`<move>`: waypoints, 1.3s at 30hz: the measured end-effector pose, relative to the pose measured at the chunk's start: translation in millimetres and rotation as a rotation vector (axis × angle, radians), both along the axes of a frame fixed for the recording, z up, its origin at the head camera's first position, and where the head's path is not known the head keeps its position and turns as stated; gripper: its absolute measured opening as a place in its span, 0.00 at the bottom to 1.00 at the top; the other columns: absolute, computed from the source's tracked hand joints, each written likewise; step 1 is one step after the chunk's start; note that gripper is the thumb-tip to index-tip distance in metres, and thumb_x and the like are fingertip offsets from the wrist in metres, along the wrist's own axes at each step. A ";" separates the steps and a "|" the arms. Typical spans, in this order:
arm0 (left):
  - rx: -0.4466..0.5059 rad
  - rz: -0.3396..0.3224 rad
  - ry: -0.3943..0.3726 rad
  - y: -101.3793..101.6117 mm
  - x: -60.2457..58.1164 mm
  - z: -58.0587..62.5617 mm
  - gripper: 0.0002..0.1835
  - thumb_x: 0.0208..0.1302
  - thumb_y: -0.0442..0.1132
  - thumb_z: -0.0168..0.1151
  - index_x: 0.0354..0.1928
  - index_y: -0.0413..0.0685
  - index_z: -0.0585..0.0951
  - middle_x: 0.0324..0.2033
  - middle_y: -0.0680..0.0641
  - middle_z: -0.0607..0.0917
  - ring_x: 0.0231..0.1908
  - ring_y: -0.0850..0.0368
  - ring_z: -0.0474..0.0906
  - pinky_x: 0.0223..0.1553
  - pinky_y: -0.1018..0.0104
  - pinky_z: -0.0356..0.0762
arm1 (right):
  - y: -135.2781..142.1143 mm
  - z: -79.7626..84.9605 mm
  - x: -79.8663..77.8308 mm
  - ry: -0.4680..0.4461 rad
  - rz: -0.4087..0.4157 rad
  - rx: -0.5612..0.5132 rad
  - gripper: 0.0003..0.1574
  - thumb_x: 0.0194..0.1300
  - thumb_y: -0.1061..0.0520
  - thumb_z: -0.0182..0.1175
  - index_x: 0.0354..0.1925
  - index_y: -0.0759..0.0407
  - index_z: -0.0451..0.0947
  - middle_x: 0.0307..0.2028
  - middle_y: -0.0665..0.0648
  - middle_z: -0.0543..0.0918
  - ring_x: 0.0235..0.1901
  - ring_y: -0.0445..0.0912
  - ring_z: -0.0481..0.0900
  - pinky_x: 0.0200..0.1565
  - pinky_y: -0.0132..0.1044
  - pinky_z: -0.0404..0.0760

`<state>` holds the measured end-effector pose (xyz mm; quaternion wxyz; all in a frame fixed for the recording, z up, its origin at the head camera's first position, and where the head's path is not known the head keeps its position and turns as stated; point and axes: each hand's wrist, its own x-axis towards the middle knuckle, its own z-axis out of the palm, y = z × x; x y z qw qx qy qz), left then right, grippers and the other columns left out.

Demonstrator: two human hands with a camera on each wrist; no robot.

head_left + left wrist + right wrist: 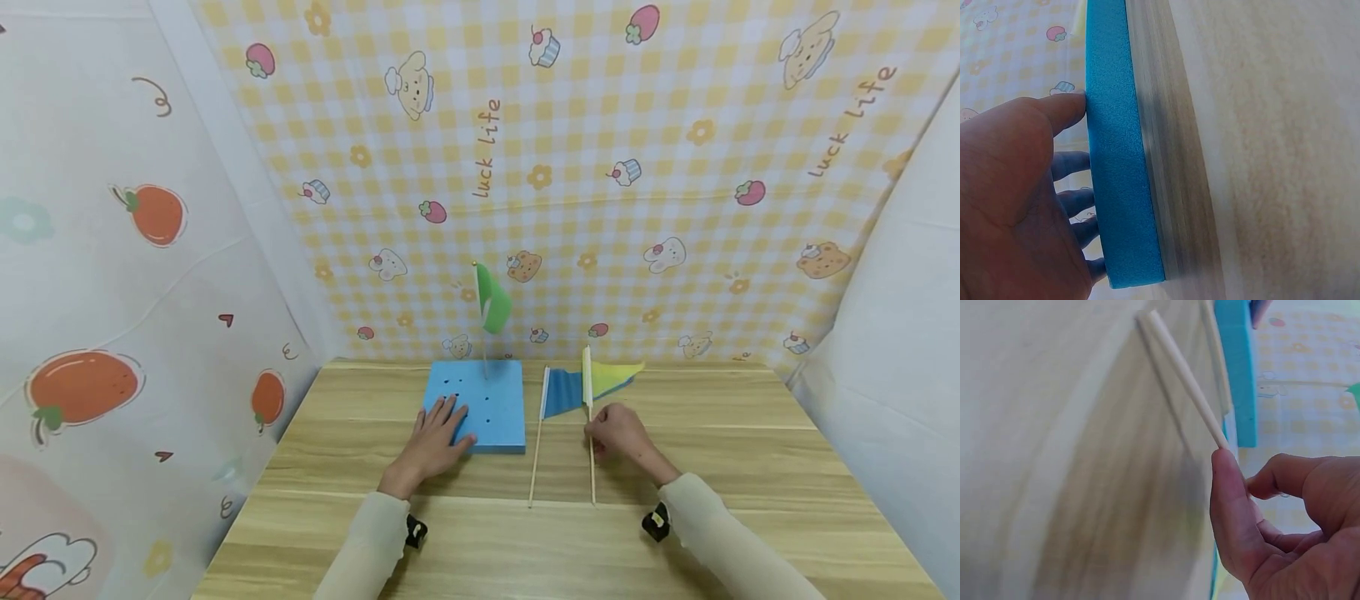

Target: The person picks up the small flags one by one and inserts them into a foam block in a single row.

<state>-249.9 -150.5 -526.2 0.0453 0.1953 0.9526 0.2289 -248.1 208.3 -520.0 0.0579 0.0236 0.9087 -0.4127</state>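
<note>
A blue foam block [504,417] with several small holes lies on the table; its side edge fills the middle of the left wrist view. My left hand [435,442] rests on the block's near left part, fingers spread. A green flag [495,304] stands upright in the block near its back edge. To the right, my right hand [621,431] pinches the thin wooden stick [1188,381] of a yellow flag [615,377] between thumb and fingers. The stick's shadow lies beside it on the tabletop. A blue flag [562,393] lies between block and right hand, partly under the yellow one.
The wooden table [465,542] meets a checked, patterned cloth [570,250] at its back edge. White printed cloth [187,292] hangs at the left, and a plain white one [892,333] at the right. Black wrist devices [656,523] sit at both sleeves.
</note>
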 end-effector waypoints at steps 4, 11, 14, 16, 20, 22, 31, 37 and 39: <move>0.003 0.001 0.001 -0.1 0.2 0.3 0.36 0.81 0.54 0.57 0.81 0.42 0.66 0.84 0.34 0.56 0.84 0.32 0.46 0.81 0.27 0.41 | -1.7 9.1 -3.5 0.033 -0.009 -0.009 0.11 0.67 0.61 0.63 0.28 0.65 0.84 0.17 0.55 0.86 0.17 0.45 0.86 0.27 0.34 0.84; -0.004 0.001 -0.001 -0.6 0.1 -0.6 0.36 0.81 0.54 0.57 0.81 0.42 0.66 0.84 0.35 0.56 0.84 0.33 0.46 0.81 0.28 0.41 | -7.2 18.2 -7.9 0.077 -0.014 -0.096 0.06 0.67 0.62 0.62 0.33 0.66 0.80 0.24 0.58 0.87 0.22 0.44 0.88 0.31 0.42 0.91; 0.001 0.000 -0.004 -1.0 0.1 -1.2 0.36 0.81 0.54 0.57 0.81 0.42 0.66 0.84 0.35 0.56 0.84 0.33 0.46 0.81 0.28 0.41 | -10.5 22.7 -10.0 0.085 -0.014 -0.130 0.06 0.68 0.63 0.60 0.35 0.66 0.79 0.26 0.59 0.87 0.23 0.44 0.88 0.35 0.46 0.93; 0.007 0.001 -0.004 -1.1 0.3 -0.8 0.36 0.81 0.54 0.57 0.81 0.42 0.66 0.84 0.35 0.56 0.84 0.33 0.46 0.81 0.28 0.41 | -12.8 26.8 -12.0 0.099 -0.006 -0.151 0.05 0.69 0.63 0.59 0.37 0.66 0.78 0.28 0.59 0.86 0.24 0.44 0.88 0.37 0.48 0.93; 0.010 0.003 -0.003 -1.1 0.7 0.5 0.36 0.81 0.54 0.57 0.81 0.42 0.66 0.84 0.35 0.56 0.84 0.33 0.46 0.81 0.27 0.41 | -17.9 37.0 -15.5 0.137 0.016 -0.200 0.05 0.72 0.62 0.58 0.39 0.65 0.76 0.31 0.60 0.85 0.27 0.44 0.89 0.41 0.52 0.93; 0.008 0.003 -0.003 -0.8 0.6 0.9 0.36 0.81 0.54 0.57 0.81 0.42 0.66 0.84 0.35 0.56 0.84 0.33 0.46 0.81 0.27 0.41 | -20.9 41.8 -16.8 0.166 0.026 -0.203 0.05 0.72 0.62 0.58 0.39 0.65 0.76 0.32 0.60 0.85 0.28 0.45 0.89 0.41 0.54 0.93; 0.015 0.004 -0.010 -1.2 1.9 1.5 0.36 0.81 0.53 0.57 0.81 0.42 0.66 0.84 0.35 0.56 0.85 0.33 0.46 0.81 0.28 0.41 | -37.0 59.1 -20.1 0.284 0.077 -0.148 0.05 0.72 0.61 0.60 0.37 0.60 0.77 0.30 0.58 0.85 0.30 0.49 0.91 0.36 0.44 0.92; 0.020 0.006 -0.013 -1.8 1.2 0.3 0.35 0.81 0.53 0.57 0.81 0.43 0.66 0.84 0.35 0.56 0.85 0.33 0.46 0.82 0.28 0.41 | -50.0 69.1 -22.2 0.319 0.104 -0.153 0.06 0.73 0.61 0.62 0.36 0.59 0.76 0.32 0.58 0.86 0.30 0.46 0.90 0.37 0.41 0.92; 0.024 0.006 -0.014 -1.8 0.9 0.3 0.35 0.81 0.53 0.58 0.81 0.43 0.66 0.84 0.35 0.56 0.85 0.34 0.46 0.82 0.28 0.40 | -54.6 72.5 -23.5 0.325 0.101 -0.149 0.06 0.72 0.61 0.63 0.36 0.58 0.76 0.32 0.57 0.86 0.30 0.44 0.89 0.37 0.40 0.92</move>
